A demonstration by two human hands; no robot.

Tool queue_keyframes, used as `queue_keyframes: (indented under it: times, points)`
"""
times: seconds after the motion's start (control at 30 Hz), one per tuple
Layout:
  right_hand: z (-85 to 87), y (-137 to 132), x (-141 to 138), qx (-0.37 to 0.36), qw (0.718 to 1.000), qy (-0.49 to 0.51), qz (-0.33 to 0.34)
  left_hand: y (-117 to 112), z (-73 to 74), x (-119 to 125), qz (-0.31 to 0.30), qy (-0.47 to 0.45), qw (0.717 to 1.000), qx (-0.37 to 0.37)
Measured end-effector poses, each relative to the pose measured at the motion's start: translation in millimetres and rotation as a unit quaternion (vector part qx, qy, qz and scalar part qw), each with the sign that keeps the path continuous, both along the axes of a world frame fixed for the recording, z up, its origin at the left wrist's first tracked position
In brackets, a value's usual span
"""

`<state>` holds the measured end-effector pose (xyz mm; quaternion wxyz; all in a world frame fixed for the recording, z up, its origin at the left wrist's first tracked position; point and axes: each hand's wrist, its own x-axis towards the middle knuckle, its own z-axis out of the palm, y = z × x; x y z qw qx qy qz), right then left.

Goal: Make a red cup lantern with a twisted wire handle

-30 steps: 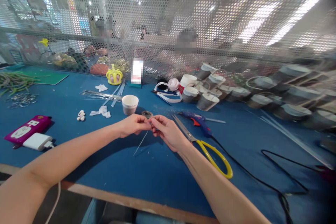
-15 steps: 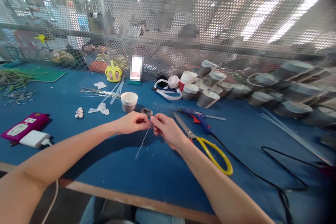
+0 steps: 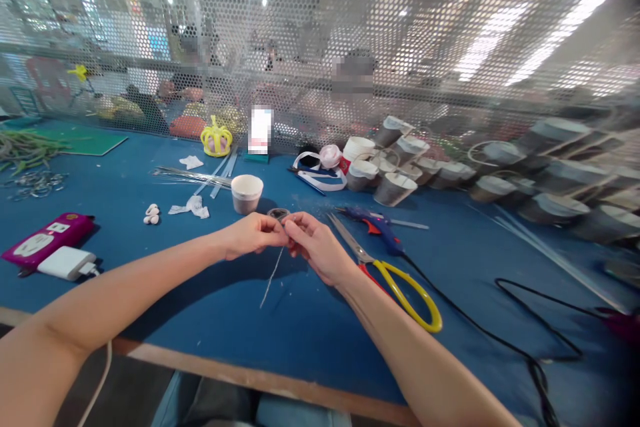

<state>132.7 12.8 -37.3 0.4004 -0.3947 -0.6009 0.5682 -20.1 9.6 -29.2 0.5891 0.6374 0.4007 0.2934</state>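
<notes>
At the far left, green stems (image 3: 23, 150) are heaped beside a green mat (image 3: 103, 140). Nearer, shiny rings (image 3: 40, 183) are piled. Then a white plug (image 3: 67, 263) is seen against a purple socket (image 3: 47, 240). Small white bits (image 3: 151, 214) and a white scrap (image 3: 193, 207) are laid on the blue table (image 3: 220, 320). Farther back, a yellow crown (image 3: 217, 140) is set. A cup (image 3: 247, 195) is stood upright just behind the left hand (image 3: 260, 235). The 2 hands are held tip to tip, and the string (image 3: 271, 278) is pinched there by both, its loose end hung down between them. The exact grip is hidden by the fingers. The right hand (image 3: 314, 243) is curled. Beside it, scissors (image 3: 369, 257) are laid open, partly covered by the right arm (image 3: 395, 333). A glue gun (image 3: 383, 230) is laid just past them. Behind, more cups (image 3: 395, 189) are piled.
</notes>
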Motion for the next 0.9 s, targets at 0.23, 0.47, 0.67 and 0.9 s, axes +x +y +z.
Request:
queue_keyframes:
  times: [0.23,0.47,0.67,0.9]
  points:
    - [-2.4,2.8,1.2,-0.006,0.999,-0.029,-0.032,2.5,-4.7,-0.4,0.020,0.018,0.999,0.026]
    - [-3.2,1.3,-0.2,0.003,0.998,-0.043,-0.054,-1.0,-2.1,2.7,0.026,0.033,0.997,0.070]
    - [1.8,0.2,1.2,-0.052,0.998,0.041,-0.003,-1.7,-3.0,2.6,0.014,-0.052,0.998,-0.037]
    - [-1.1,3.0,1.9,-0.029,0.999,0.004,-0.030,-1.1,-3.7,3.0,0.013,-0.006,1.000,0.013]
